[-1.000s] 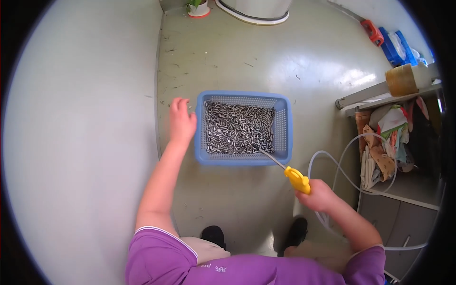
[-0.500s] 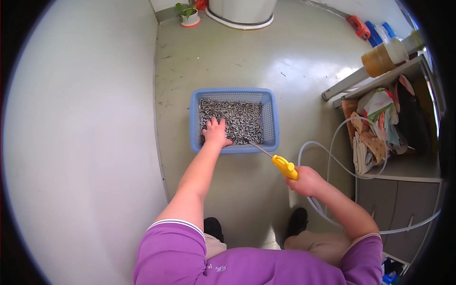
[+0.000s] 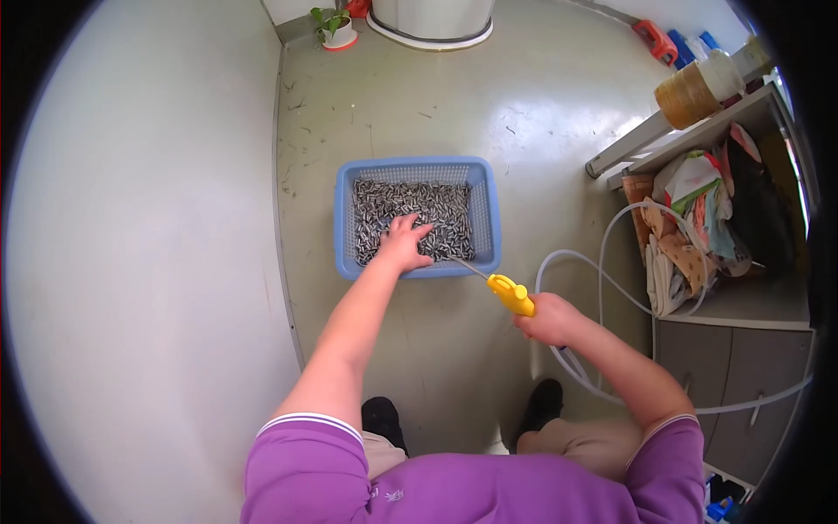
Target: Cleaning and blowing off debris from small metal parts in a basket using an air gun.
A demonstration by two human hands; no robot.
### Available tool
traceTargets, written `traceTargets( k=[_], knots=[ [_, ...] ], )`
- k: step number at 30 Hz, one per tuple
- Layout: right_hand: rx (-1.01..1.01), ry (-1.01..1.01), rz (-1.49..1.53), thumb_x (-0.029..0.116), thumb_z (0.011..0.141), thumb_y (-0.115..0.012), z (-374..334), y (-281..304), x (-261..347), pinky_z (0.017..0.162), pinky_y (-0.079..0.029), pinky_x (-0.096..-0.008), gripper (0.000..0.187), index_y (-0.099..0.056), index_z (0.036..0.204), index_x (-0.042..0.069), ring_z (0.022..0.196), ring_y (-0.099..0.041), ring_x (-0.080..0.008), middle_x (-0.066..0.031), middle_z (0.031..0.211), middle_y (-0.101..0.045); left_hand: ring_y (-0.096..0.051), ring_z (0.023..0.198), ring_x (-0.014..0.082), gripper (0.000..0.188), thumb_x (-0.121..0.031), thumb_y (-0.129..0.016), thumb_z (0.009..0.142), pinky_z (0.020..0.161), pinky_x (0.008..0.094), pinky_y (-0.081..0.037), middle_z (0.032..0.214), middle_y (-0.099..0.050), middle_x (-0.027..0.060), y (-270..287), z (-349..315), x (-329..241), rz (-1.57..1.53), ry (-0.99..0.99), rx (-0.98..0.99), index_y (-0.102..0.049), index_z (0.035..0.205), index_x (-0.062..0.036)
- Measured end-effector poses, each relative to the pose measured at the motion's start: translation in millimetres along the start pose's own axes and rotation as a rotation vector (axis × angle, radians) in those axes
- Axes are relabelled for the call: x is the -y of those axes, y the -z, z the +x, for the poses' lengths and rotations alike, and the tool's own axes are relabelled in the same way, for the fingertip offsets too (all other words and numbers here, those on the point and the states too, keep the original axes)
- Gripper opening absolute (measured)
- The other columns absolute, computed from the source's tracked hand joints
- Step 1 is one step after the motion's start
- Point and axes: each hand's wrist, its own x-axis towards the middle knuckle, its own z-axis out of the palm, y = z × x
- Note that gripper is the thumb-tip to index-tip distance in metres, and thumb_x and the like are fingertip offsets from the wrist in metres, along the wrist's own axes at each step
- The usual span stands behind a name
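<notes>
A blue plastic basket (image 3: 496, 218) with mesh walls stands on the floor, holding a layer of small shiny metal cylindrical parts (image 3: 419, 205). My left hand (image 3: 404, 245) reaches over its near side, fingers spread upon the parts, gripping none that I can see. In my right hand (image 3: 552, 320) is a yellow air blow gun (image 3: 511, 295), held outside the basket's near right corner. Its thin metal nozzle slants over the rim, the tip low among the parts. A clear hose (image 3: 602, 271) loops to the right of that hand.
A shelf unit with grey doors (image 3: 733, 367) stands at the right, cloths (image 3: 698, 210) heaped inside. On top lies a roll of brown tape (image 3: 685, 98). A white wall (image 3: 157, 262) runs along the left. A potted plant (image 3: 334, 31) and a white rounded base (image 3: 432, 19) are at the back.
My left hand has shifted right relative to the basket, fingers still spread over the parts. The blow gun remains in my right hand, nozzle in the basket. The whole view has shifted slightly.
</notes>
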Motion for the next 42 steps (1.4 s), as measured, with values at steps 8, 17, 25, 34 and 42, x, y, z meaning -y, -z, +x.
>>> traceTargets(
  k=[8,17,25,34,42],
  knots=[
    [-0.063,0.001,0.012,0.032,0.08,-0.053,8,-1,-13,0.077,-0.048,-0.0382,0.035,-0.06,0.104,0.008,0.083,-0.062,-0.0287,-0.0133,0.087,-0.064,-0.031,0.127,0.028,0.043,-0.013,-0.072,0.063,0.093,0.051,-0.04,0.137,-0.035,0.0088,-2,16,0,0.485,-0.042,-0.023,-0.058,0.103,-0.0104],
    [-0.033,-0.037,0.102,0.03,0.081,-0.053,10,14,-13,0.073,-0.048,-0.0361,0.029,-0.06,0.098,0.007,0.075,-0.062,-0.0251,-0.0092,0.079,-0.065,-0.038,0.118,0.0314,0.045,-0.024,-0.071,0.065,0.095,0.0457,-0.033,0.129,-0.042,0.0146,9,19,27,0.457,0.049,-0.412,-0.055,0.102,-0.0053],
    [-0.027,-0.024,0.109,0.03,0.081,-0.052,19,9,-21,0.074,-0.048,-0.0366,0.029,-0.06,0.098,0.007,0.077,-0.063,-0.0247,-0.0094,0.079,-0.065,-0.019,0.133,0.0409,0.086,-0.041,-0.077,0.061,0.099,0.0556,-0.033,0.146,-0.02,0.0139,-10,32,-43,0.302,0.024,-0.009,-0.038,0.134,-0.0203],
    [-0.044,-0.031,0.149,0.03,0.081,-0.053,17,17,-17,0.074,-0.048,-0.036,0.031,-0.06,0.098,0.005,0.075,-0.063,-0.0239,-0.0093,0.078,-0.065,-0.045,0.108,0.0283,0.043,-0.029,-0.073,0.065,0.093,0.0445,-0.036,0.113,-0.049,0.0093,5,29,-1,0.303,0.013,-0.223,-0.059,0.099,-0.007],
    [-0.023,-0.004,0.156,0.03,0.081,-0.053,19,14,-20,0.072,-0.048,-0.0358,0.03,-0.06,0.096,0.005,0.074,-0.062,-0.0238,-0.009,0.076,-0.064,-0.03,0.126,0.031,0.079,-0.036,-0.078,0.059,0.104,0.0456,-0.027,0.128,-0.04,0.0142,0,58,-3,0.259,-0.026,-0.326,-0.044,0.125,-0.0107]
  ],
)
